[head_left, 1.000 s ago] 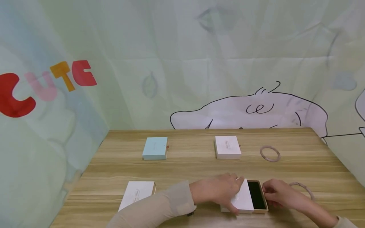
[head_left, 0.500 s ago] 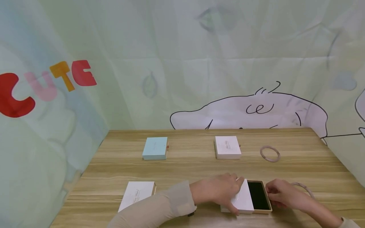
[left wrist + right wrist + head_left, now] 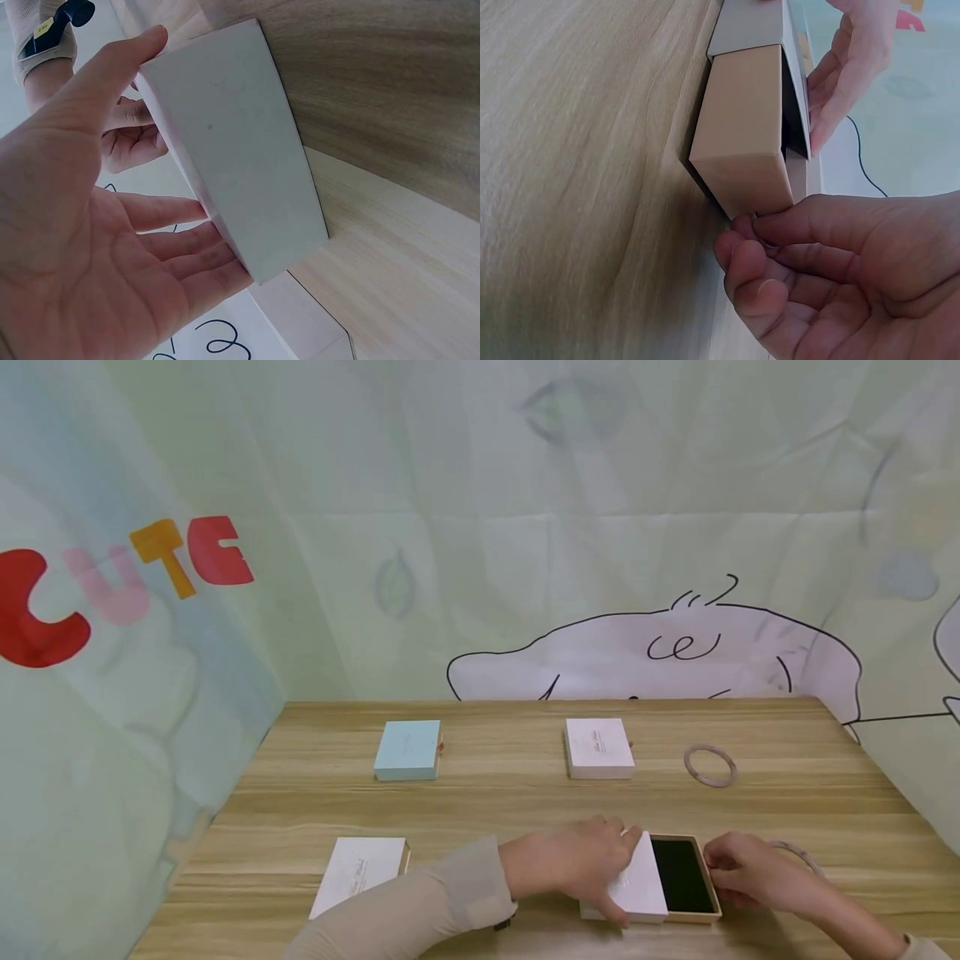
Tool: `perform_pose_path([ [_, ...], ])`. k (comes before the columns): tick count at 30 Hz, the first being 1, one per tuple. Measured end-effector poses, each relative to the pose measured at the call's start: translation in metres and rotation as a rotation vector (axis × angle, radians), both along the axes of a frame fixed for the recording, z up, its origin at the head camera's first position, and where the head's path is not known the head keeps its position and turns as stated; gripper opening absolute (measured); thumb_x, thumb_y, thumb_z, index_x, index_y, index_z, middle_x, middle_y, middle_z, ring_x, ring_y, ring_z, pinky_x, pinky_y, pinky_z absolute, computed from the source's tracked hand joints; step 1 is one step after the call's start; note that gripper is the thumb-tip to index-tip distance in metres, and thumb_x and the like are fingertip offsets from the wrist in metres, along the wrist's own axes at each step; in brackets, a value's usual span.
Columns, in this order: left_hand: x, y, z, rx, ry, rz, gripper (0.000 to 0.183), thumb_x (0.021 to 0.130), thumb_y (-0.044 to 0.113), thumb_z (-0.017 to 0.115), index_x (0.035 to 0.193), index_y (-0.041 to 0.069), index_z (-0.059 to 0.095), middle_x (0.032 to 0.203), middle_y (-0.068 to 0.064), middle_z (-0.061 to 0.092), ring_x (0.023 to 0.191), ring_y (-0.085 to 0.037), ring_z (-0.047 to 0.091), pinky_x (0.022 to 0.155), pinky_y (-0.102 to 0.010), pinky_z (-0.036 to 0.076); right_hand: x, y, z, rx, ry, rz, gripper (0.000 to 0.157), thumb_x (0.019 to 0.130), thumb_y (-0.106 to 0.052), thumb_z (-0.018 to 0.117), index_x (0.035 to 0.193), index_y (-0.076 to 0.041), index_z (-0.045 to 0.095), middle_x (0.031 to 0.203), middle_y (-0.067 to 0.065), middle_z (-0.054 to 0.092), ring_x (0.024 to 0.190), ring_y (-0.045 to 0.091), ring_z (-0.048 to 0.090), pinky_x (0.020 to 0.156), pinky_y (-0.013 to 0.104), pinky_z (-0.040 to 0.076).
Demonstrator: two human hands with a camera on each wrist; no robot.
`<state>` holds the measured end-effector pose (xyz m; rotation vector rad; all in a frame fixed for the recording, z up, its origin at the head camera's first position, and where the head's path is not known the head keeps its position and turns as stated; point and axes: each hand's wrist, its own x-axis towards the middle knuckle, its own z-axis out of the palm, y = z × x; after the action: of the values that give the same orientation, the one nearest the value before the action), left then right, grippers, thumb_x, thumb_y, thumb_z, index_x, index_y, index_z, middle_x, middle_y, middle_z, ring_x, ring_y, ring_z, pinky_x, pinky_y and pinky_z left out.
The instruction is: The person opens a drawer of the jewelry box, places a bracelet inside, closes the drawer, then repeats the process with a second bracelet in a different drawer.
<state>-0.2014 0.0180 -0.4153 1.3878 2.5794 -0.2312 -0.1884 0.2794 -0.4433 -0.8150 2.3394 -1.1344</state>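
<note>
A white drawer-style gift box (image 3: 640,881) lies at the front right of the table, its tan-edged drawer (image 3: 685,877) slid partly out to the right, showing a black lining. My left hand (image 3: 581,860) holds the white sleeve from above, thumb on the near side and fingers on the far side, as the left wrist view also shows. At the drawer's right end, my right hand (image 3: 757,872) pinches with thumb and forefinger against the tan end face (image 3: 742,180); whatever is between the fingertips is hidden. Behind that hand lies a bangle (image 3: 798,853), partly covered by the forearm.
Another bangle (image 3: 710,766) lies at the back right, beside a closed white box (image 3: 598,747). A light blue box (image 3: 408,749) stands at the back left. At the front left, a white box (image 3: 360,872) is partly hidden by my left sleeve. A printed curtain (image 3: 480,568) hangs behind the table.
My right hand has moved slightly right, and the drawer has slid further out of its sleeve, uncovering more black lining. The left hand and sleeve stay put.
</note>
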Motion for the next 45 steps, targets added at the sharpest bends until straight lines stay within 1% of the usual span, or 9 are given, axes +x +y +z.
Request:
perform_pose_path([
  [5,0.000,0.000,0.000,0.011,-0.002,-0.005,0.107,0.075,0.072,0.072,0.150,0.003,0.038,0.129,-0.004,0.056,0.107,-0.009,0.055,0.094,-0.019,0.043,-0.001,0.003,0.003,0.003,-0.016,0.003,0.025,0.093,0.010,0.052,0.075,-0.006,0.058,0.058,-0.011,0.051,0.044,-0.003,0.042,0.037,0.020,0.036],
  [9,0.000,-0.001,0.000,0.010,0.001,-0.012,0.107,0.075,0.072,0.072,0.150,0.002,0.039,0.129,-0.004,0.057,0.107,-0.009,0.055,0.094,-0.019,0.043,0.000,0.004,0.004,0.006,-0.006,0.007,0.025,0.093,0.011,0.052,0.075,-0.005,0.058,0.058,-0.010,0.051,0.044,-0.004,0.042,0.036,0.020,0.037],
  [18,0.000,0.000,0.001,0.011,0.007,-0.007,0.107,0.074,0.071,0.073,0.149,0.002,0.040,0.127,-0.004,0.057,0.106,-0.008,0.054,0.093,-0.019,0.044,0.000,0.008,0.005,0.001,-0.041,0.002,0.024,0.093,0.011,0.051,0.077,-0.005,0.059,0.058,-0.009,0.053,0.045,-0.001,0.042,0.037,0.021,0.037],
  [26,0.001,0.000,0.001,0.009,0.024,-0.009,0.108,0.074,0.072,0.072,0.149,0.002,0.040,0.126,-0.004,0.058,0.106,-0.009,0.055,0.093,-0.019,0.044,-0.001,0.009,0.004,-0.009,-0.041,0.009,0.025,0.093,0.009,0.051,0.078,-0.007,0.060,0.059,-0.012,0.052,0.045,-0.003,0.043,0.037,0.020,0.038],
  [38,0.000,0.000,0.001,0.012,0.008,-0.009,0.106,0.075,0.072,0.072,0.149,0.002,0.039,0.125,-0.003,0.058,0.104,-0.008,0.055,0.093,-0.019,0.044,-0.002,0.012,0.003,-0.014,-0.092,0.009,0.024,0.095,0.008,0.050,0.080,-0.007,0.062,0.060,-0.012,0.052,0.045,-0.001,0.043,0.038,0.021,0.037],
  [45,0.000,0.000,0.000,0.011,0.007,-0.011,0.106,0.075,0.072,0.071,0.149,0.003,0.039,0.126,-0.003,0.058,0.104,-0.008,0.055,0.093,-0.019,0.044,-0.001,0.012,0.004,-0.008,-0.085,-0.001,0.024,0.094,0.008,0.050,0.079,-0.007,0.061,0.060,-0.012,0.052,0.046,-0.001,0.044,0.038,0.021,0.038],
])
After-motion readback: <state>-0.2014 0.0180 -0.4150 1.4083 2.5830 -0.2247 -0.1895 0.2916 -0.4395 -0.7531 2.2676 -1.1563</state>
